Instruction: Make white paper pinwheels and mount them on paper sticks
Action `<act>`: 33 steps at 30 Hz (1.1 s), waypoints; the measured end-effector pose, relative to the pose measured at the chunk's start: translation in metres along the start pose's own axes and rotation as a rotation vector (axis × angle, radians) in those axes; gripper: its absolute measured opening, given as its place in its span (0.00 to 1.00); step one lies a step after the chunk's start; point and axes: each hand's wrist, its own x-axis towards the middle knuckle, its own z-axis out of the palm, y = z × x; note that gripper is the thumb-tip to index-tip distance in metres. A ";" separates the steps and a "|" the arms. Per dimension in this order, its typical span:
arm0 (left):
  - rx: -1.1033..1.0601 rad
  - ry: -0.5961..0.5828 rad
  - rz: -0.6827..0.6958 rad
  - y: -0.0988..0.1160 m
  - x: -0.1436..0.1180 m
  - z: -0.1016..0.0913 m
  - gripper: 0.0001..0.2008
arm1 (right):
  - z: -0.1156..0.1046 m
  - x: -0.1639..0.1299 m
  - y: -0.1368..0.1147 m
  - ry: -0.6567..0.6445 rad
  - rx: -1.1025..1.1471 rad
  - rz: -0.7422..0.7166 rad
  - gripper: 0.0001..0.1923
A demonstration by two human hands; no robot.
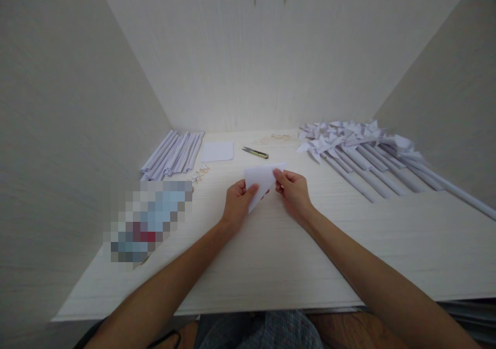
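Note:
A white sheet of paper folded into a triangle point(259, 176) is held up above the middle of the table. My left hand point(237, 203) grips its left side, the thumb lying across the front. At the upper right corner, my right hand point(293, 191) pinches the paper between thumb and fingers. Just beyond the hands lies a pair of thread snips point(255, 153) with a yellowish handle. Left of the snips is a stack of square white paper point(217, 151).
Rolled paper sticks point(173, 154) lie at the back left, beside small scattered bits point(199, 173). A blurred-out object point(155, 222) is at the left. Several paper pinwheels point(349, 142) on sticks fill the back right. Walls point(271, 64) enclose the table point(302, 266).

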 end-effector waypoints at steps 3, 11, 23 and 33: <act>-0.013 -0.009 -0.017 0.000 0.001 -0.002 0.12 | -0.001 0.002 -0.004 0.016 0.072 -0.002 0.17; 0.003 -0.045 -0.032 -0.003 0.001 -0.003 0.14 | -0.007 0.007 -0.006 0.090 0.059 -0.057 0.17; 0.012 -0.048 -0.036 -0.001 -0.001 -0.002 0.12 | -0.008 0.008 -0.007 0.089 0.059 -0.133 0.16; -0.015 -0.052 -0.041 -0.003 0.001 -0.003 0.12 | -0.013 0.009 -0.003 0.047 -0.068 -0.259 0.20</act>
